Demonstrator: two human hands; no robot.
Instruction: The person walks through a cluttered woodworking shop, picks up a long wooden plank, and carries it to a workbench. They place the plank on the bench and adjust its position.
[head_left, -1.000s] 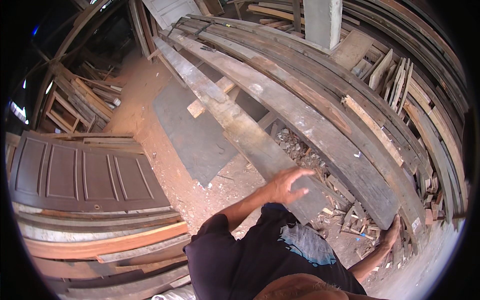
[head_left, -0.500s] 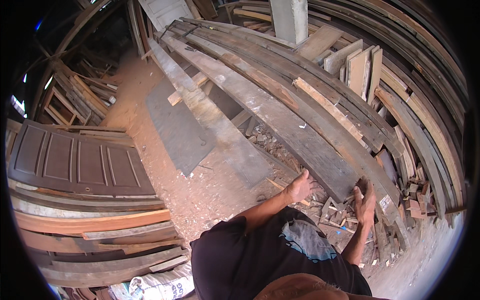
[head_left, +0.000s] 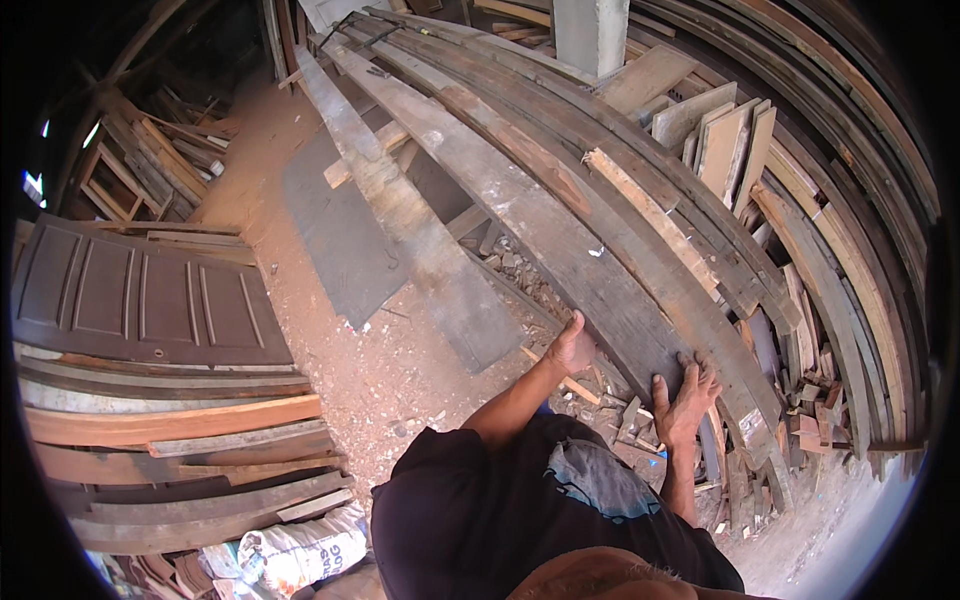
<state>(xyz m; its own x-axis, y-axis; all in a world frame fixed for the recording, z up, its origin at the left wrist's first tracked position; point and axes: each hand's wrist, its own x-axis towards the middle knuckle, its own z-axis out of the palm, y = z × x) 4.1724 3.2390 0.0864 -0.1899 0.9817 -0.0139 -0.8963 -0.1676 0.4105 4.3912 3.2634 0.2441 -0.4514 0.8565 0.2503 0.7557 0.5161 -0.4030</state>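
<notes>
A long, weathered grey plank (head_left: 540, 215) runs from the far stack down toward me, and both hands grip its near end. My left hand (head_left: 572, 345) clasps the plank's left edge with the thumb up. My right hand (head_left: 683, 395) is wrapped over the end of the board, fingers spread on its top face. Similar long dark planks (head_left: 680, 250) lie stacked against it on the right. Small wood offcuts (head_left: 625, 415) lie on the ground under the plank's end.
A brown panelled door (head_left: 140, 300) lies flat on a pile of boards (head_left: 170, 440) at left. A flat grey board (head_left: 340, 235) and another long plank (head_left: 420, 240) rest on the reddish dirt floor (head_left: 390, 370). A concrete post (head_left: 590, 35) stands at the back. Sacks (head_left: 300, 550) sit near my feet.
Both hands reached forward and closed on the end of the grey plank; a second ago my left hand was in the air and my right hand hung low.
</notes>
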